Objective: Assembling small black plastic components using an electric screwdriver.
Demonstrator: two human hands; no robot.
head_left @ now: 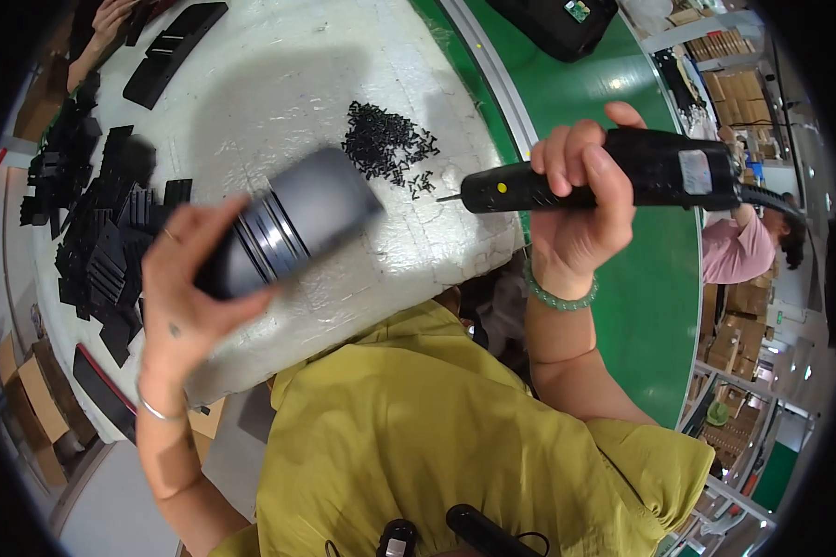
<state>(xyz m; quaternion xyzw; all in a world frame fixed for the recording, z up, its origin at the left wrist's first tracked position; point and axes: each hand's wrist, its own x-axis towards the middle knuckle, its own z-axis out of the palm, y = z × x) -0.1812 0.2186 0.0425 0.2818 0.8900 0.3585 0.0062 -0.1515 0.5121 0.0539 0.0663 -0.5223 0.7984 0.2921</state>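
My left hand [188, 283] grips a dark grey boxy casing [323, 197] with shiny ribbed bands round its middle, tilted and blurred by motion. It is held above the pale wrapped work surface [279, 102]. In my right hand [585, 190] is a black electric screwdriver [664, 169], lying nearly level, its thin bit pointing left toward the casing but apart from it. Beyond the two hands lies a loose heap of small black screws [376, 139], a few strewn toward the bit.
Many black plastic parts [107, 255] are piled at the left. A long black panel [172, 56] lies at the far left, near another person's hand [110, 23]. A green conveyor belt [655, 306] with a metal rail runs along the right, carrying a black case [567, 23].
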